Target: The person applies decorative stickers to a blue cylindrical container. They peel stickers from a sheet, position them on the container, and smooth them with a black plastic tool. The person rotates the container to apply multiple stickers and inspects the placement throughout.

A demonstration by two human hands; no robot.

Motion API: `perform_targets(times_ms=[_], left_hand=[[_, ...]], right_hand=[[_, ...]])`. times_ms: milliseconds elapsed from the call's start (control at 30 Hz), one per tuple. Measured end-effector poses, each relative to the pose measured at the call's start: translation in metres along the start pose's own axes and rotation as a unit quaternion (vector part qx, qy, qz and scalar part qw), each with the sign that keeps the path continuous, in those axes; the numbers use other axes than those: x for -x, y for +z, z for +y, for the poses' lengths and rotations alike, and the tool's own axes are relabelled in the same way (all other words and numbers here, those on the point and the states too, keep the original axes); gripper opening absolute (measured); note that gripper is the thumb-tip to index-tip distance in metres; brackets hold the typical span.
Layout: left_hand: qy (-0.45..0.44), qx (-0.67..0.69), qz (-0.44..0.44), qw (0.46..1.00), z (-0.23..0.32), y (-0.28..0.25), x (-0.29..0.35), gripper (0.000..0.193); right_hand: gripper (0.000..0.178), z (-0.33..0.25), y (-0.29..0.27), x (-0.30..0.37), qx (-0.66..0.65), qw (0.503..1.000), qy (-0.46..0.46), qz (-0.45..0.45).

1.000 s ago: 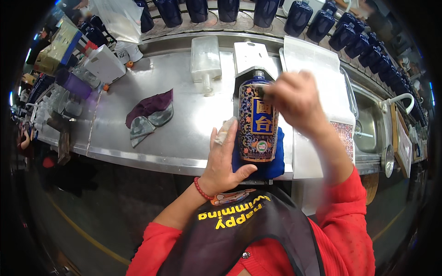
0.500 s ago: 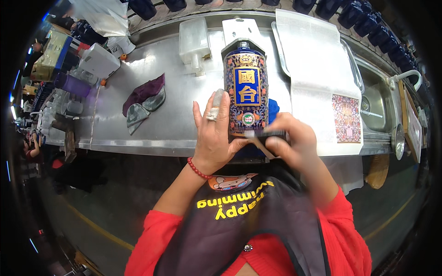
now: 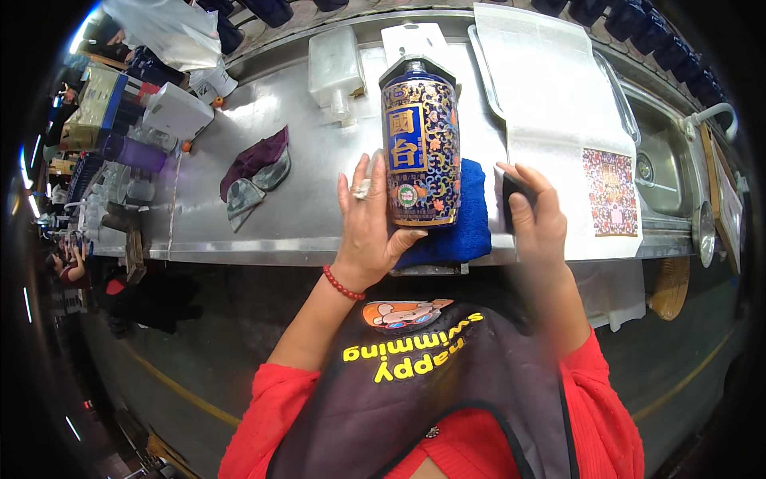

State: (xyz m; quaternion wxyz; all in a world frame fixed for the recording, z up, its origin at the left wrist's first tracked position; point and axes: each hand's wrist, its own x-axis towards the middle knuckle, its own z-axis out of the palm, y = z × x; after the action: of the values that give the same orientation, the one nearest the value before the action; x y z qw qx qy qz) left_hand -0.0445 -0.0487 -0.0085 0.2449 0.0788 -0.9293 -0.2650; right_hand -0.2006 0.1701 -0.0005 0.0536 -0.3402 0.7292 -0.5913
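Note:
A dark blue bottle [image 3: 435, 152] with an ornate gold-and-multicoloured label lies with its neck pointing away from me. Beneath its lower end is a blue towel [image 3: 472, 211] at the counter's front edge. My left hand [image 3: 369, 227] steadies the bottle's left side, fingers along it and thumb at its base; a whitish wrap circles one finger. To the right of the bottle, apart from it, my right hand [image 3: 542, 211] grips a flat black piece [image 3: 511, 199], perhaps a scraper; its exact kind is unclear. Under the bottle's neck shows part of a pale support [image 3: 415, 41].
White sheets [image 3: 550, 144] cover the counter's right, with a patterned label [image 3: 611, 191] on them. Beyond are a metal sink [image 3: 666, 160] and tap. Leftward lie a purple-and-grey cloth [image 3: 255, 164] and a clear container [image 3: 333, 68]. Dark blue bottles [image 3: 678, 48] line the back.
The bottle has rolled to the left, so its front panel sits left of centre. My right hand has moved from the bottle's base out to the right with the black piece, exposing more towel.

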Motion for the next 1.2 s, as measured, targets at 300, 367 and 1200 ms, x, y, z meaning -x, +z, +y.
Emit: perform_targets(times_ms=[300, 367, 1200], left_hand=[[0.048, -0.053, 0.049, 0.996, 0.009, -0.005, 0.0, 0.085], [0.049, -0.046, 0.052, 0.996, 0.009, -0.005, -0.001, 0.084], [0.151, -0.174, 0.083, 0.969, 0.017, -0.014, -0.002, 0.043]], right_hand=[[0.058, -0.023, 0.015, 0.023, 0.262, 0.931, -0.21, -0.142], [0.058, -0.023, 0.013, 0.024, 0.26, 0.932, -0.213, -0.138], [0.064, -0.022, 0.012, 0.016, 0.236, 0.933, -0.23, -0.147]])
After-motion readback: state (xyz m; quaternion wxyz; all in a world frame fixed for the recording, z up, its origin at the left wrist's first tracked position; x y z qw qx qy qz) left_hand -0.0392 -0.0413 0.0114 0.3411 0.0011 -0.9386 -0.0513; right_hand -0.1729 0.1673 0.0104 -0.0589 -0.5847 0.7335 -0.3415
